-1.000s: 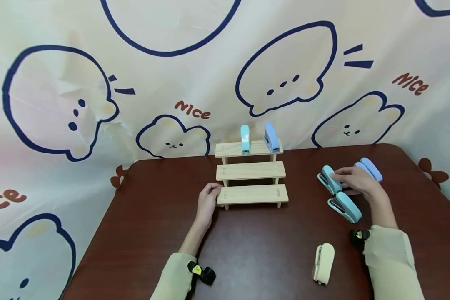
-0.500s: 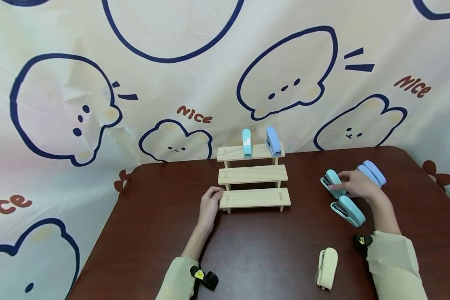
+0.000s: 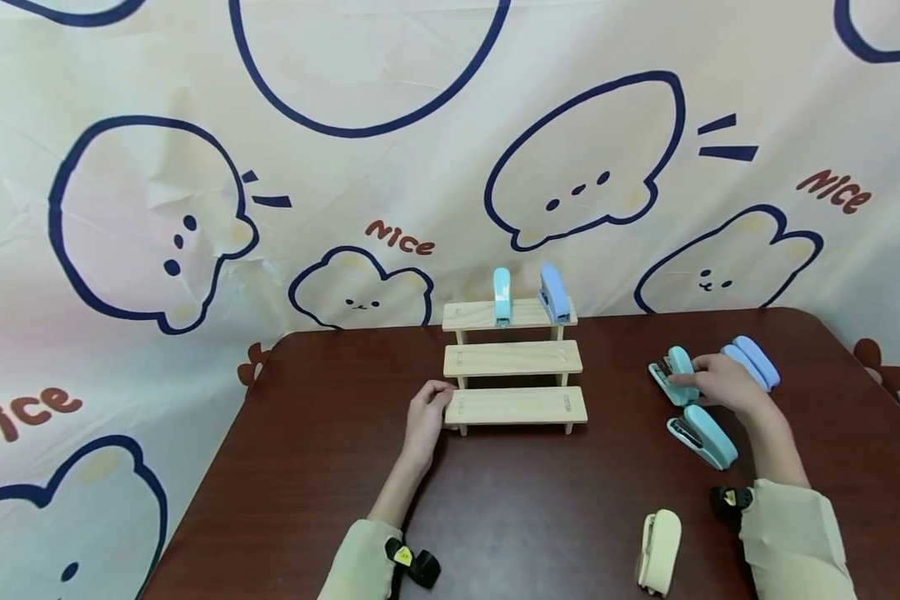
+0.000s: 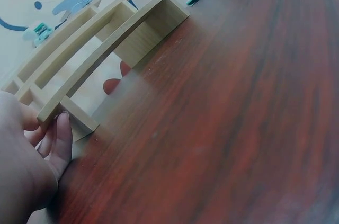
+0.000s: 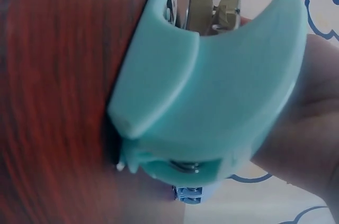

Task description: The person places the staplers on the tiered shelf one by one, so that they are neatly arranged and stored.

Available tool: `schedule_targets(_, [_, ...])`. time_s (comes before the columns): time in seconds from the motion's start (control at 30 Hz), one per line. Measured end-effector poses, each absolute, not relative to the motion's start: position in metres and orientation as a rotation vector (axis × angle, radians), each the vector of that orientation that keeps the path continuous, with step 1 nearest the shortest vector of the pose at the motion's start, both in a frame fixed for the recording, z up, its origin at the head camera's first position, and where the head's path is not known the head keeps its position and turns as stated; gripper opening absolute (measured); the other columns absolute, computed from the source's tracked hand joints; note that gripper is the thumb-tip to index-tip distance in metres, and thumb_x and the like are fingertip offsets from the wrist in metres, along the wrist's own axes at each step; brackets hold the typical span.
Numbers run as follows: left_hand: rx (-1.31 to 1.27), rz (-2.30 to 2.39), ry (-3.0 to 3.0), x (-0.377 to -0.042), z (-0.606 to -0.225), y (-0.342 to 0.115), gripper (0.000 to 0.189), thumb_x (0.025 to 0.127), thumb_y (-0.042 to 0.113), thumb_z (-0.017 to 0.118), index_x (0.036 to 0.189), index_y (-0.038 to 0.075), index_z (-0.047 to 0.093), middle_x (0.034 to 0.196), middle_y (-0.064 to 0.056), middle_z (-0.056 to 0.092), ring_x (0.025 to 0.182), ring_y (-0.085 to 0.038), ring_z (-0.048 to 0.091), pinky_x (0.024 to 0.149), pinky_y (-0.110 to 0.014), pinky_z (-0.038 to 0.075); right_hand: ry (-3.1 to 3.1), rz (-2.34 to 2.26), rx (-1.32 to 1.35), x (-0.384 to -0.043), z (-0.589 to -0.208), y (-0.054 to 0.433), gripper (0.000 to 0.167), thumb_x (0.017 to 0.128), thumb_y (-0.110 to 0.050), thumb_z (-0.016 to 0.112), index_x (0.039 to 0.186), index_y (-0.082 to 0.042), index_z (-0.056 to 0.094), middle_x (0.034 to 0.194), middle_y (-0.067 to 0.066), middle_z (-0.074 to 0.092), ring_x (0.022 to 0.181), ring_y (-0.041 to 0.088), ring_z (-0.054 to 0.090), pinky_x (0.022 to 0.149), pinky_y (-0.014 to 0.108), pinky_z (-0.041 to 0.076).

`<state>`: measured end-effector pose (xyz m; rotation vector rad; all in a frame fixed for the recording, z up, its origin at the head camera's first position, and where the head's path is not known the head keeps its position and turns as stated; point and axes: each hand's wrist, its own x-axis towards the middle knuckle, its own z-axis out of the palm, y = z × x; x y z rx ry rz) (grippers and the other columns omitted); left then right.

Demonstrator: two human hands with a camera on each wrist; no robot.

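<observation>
My left hand [image 3: 426, 421] grips the left end of the lowest step of a three-step wooden display stand [image 3: 513, 358]. In the left wrist view its thumb and fingers [image 4: 63, 136] lie about that end. On the right, my right hand [image 3: 723, 383] pinches a teal stapler [image 3: 683, 367] at the table top, thumb on its near side. Just in front of it lies a second teal stapler [image 3: 711, 437]. A large teal stapler [image 5: 228, 86] fills the right wrist view and hides the fingertips behind it. Beyond the hand lies a periwinkle-blue stapler [image 3: 753, 362].
On the top step stand a light-blue stapler [image 3: 502, 296] and a periwinkle stapler [image 3: 554, 294]. A cream stapler [image 3: 660, 552] lies near the front of the brown table [image 3: 540, 508]. Behind the table hangs a patterned cloth [image 3: 570, 150].
The head view has tilted, so everything sits lower and slightly farther right. My right thumb has come across the teal stapler's near side. My left hand keeps its hold on the stand.
</observation>
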<state>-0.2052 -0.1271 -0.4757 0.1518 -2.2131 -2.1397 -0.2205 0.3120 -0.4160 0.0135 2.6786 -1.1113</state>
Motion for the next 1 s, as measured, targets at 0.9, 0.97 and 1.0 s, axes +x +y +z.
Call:
schedule_targets(0.9, [0.177, -2.145, -2.212, -0.2, -0.474, -0.126, 0.021, 0.104, 0.011, 0.055, 0.107, -0.006, 0.067, 0.1, -0.008, 0.064, 0.068, -0.014, 0.055, 0.055, -0.028, 0.05, 1.704, -2.47, 0.096, -0.215, -0.388, 0.324, 0.083, 0.105, -0.017, 0.061, 0.166, -0.01, 0.004, 0.156, 0.014, 0.028, 0.1, 0.007, 0.067, 0.083, 0.031, 0.061])
schedule_targets(0.97, [0.178, -2.143, -2.213, -0.202, -0.474, -0.125, 0.02, 0.104, 0.011, 0.055, 0.107, -0.005, 0.067, 0.098, -0.008, 0.064, 0.068, -0.013, 0.055, 0.055, -0.028, 0.05, 1.646, -2.498, 0.112, -0.215, -0.388, 0.325, 0.091, 0.106, -0.02, 0.059, 0.165, -0.009, -0.009, 0.161, 0.014, 0.017, 0.102, 0.005, 0.063, 0.084, 0.029, 0.06])
schedule_targets(1.0, [0.177, -2.14, -2.214, -0.203, -0.474, -0.125, 0.02, 0.104, 0.011, 0.055, 0.107, -0.005, 0.067, 0.098, -0.008, 0.064, 0.069, -0.013, 0.055, 0.055, -0.027, 0.049, 1.605, -2.52, 0.119, -0.216, -0.388, 0.325, 0.091, 0.106, -0.021, 0.058, 0.164, -0.009, -0.011, 0.161, 0.014, 0.018, 0.102, 0.005, 0.062, 0.084, 0.029, 0.06])
